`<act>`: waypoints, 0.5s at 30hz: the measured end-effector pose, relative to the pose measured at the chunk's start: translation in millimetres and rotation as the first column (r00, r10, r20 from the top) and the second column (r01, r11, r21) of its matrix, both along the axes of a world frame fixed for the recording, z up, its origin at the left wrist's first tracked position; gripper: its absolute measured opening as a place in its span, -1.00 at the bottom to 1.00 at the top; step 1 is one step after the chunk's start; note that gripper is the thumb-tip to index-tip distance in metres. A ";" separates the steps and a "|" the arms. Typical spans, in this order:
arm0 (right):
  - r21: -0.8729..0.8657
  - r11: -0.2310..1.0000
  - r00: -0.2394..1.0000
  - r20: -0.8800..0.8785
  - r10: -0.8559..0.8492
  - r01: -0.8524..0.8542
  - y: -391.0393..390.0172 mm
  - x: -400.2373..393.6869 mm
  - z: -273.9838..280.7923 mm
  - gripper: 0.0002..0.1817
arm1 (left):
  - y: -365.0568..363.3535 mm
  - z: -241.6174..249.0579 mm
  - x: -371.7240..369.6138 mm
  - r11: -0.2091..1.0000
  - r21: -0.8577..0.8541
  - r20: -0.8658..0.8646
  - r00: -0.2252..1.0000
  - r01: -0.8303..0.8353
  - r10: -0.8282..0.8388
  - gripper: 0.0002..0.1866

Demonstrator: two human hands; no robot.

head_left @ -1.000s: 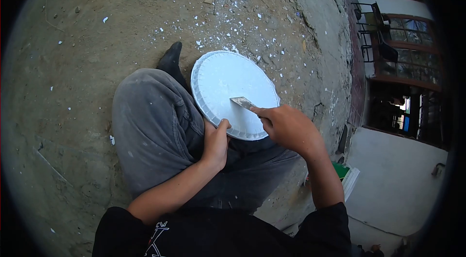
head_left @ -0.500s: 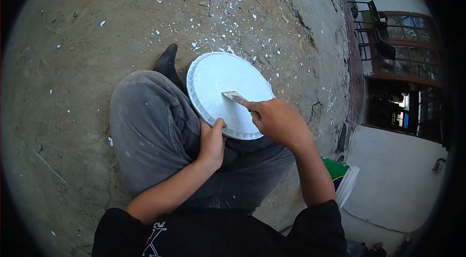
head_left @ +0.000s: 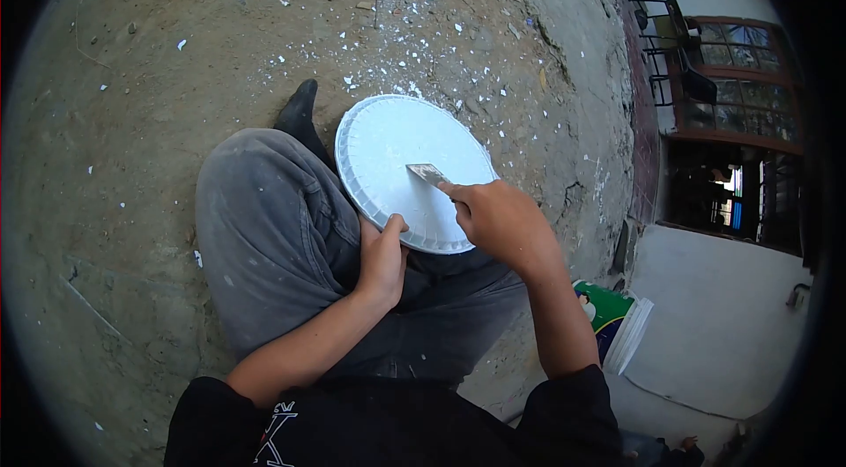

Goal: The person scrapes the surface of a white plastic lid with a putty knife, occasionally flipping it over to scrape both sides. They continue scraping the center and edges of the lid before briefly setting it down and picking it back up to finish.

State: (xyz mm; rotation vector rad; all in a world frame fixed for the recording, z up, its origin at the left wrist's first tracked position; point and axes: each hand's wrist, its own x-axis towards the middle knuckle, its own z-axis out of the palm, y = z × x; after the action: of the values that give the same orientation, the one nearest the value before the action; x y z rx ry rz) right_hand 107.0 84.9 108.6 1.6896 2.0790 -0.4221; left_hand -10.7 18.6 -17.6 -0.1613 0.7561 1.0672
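Note:
A round white bucket lid lies tilted over my crossed legs, its ribbed rim towards me. My left hand grips the lid's near edge, thumb on top and the other fingers hidden beneath. In my right hand is a scraper with a flat metal blade, its handle wrapped by my fingers. The blade rests against the lid's face near the middle, angled away from my hand. Pale residue marks the blade.
White flakes litter the dirt ground beyond the lid. A green and white bucket stands to my right, by a pale wall. Dark chairs are farther off at upper right. Part of another person's hand shows at lower right.
The scraper blade has shifted slightly to the right on the lid. My right arm has moved a little left, showing more of the green bucket. My left hand keeps its hold.

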 end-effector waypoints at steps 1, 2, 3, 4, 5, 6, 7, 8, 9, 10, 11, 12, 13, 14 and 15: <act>0.001 1.000 1.000 -0.005 -0.005 0.005 5.0 -0.4 -0.1 -0.62 | -0.2 -1.6 0.5 1.000 -0.003 0.004 1.000 0.002 -0.002 -0.38; -0.018 1.000 1.000 0.014 -0.001 0.001 9.3 -2.1 2.0 -0.63 | -1.1 -2.2 0.2 1.000 -0.007 0.008 1.000 0.002 -0.002 -0.39; -0.036 0.999 0.999 0.035 0.008 -0.006 11.7 -4.6 5.8 -0.63 | -1.9 -0.6 -0.7 1.000 -0.007 0.004 1.000 0.002 -0.002 -0.39; -0.035 0.999 0.999 0.032 0.010 -0.009 10.1 -5.4 13.8 -0.63 | -1.5 2.2 -1.8 1.000 -0.010 0.011 1.000 0.007 -0.006 -0.38; -0.079 0.996 0.998 0.053 0.032 -0.028 6.5 -4.5 26.1 -0.63 | 0.2 3.7 -2.3 1.000 -0.012 0.019 1.000 0.005 -0.005 -0.36; -0.128 0.990 0.995 0.074 0.061 -0.051 2.6 -5.7 38.6 -0.63 | 0.9 2.9 -1.6 1.000 -0.015 0.015 1.000 -0.009 0.009 -0.36; -0.136 0.989 0.995 0.069 0.075 -0.065 -3.5 -11.6 56.1 -0.63 | 0.1 1.0 -0.4 1.000 -0.003 0.007 1.000 -0.019 0.019 -0.35; -0.190 0.981 0.992 0.114 0.056 -0.034 -11.8 -18.8 76.6 -0.63 | -0.9 -0.3 0.6 1.000 0.008 -0.002 1.000 -0.023 0.023 -0.33; -0.240 0.971 0.986 0.161 0.033 0.006 -17.2 -22.0 85.9 -0.63 | -0.1 2.1 0.4 0.999 0.007 0.000 1.000 -0.031 0.031 -0.30; -0.243 0.970 0.987 0.160 0.029 0.011 -20.4 -22.3 83.6 -0.63 | 0.9 2.0 -0.4 1.000 0.004 -0.002 1.000 -0.026 0.026 -0.30; -0.212 0.977 0.986 0.165 -0.002 0.038 -24.9 -23.2 80.0 -0.63 | 1.1 1.6 -0.3 0.999 0.003 -0.004 0.999 -0.032 0.032 -0.32; -0.182 0.981 0.984 0.173 -0.036 0.068 -29.2 -23.2 76.3 -0.63 | 0.1 1.4 0.8 0.999 0.002 -0.005 0.999 -0.036 0.036 -0.33; -0.182 0.980 0.983 0.178 -0.049 0.082 -30.0 -18.9 65.6 -0.63 | -1.0 0.8 1.3 1.000 0.001 0.000 1.000 -0.023 0.023 -0.33; -0.123 0.989 0.991 0.115 -0.065 0.079 -26.3 -11.4 48.2 -0.63 | -1.0 0.1 0.8 1.000 0.000 0.003 1.000 -0.021 0.021 -0.34; -0.060 0.995 0.996 0.049 -0.073 0.075 -20.4 -6.7 34.9 -0.64 | 0.2 -0.2 0.5 1.000 0.001 0.003 1.000 -0.024 0.024 -0.36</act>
State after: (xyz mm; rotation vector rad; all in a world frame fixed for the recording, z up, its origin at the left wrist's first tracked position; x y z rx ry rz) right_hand 100.2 64.5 143.5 1.7282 1.9553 -0.4608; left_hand -10.2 18.8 -17.9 -0.1711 0.7529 1.0895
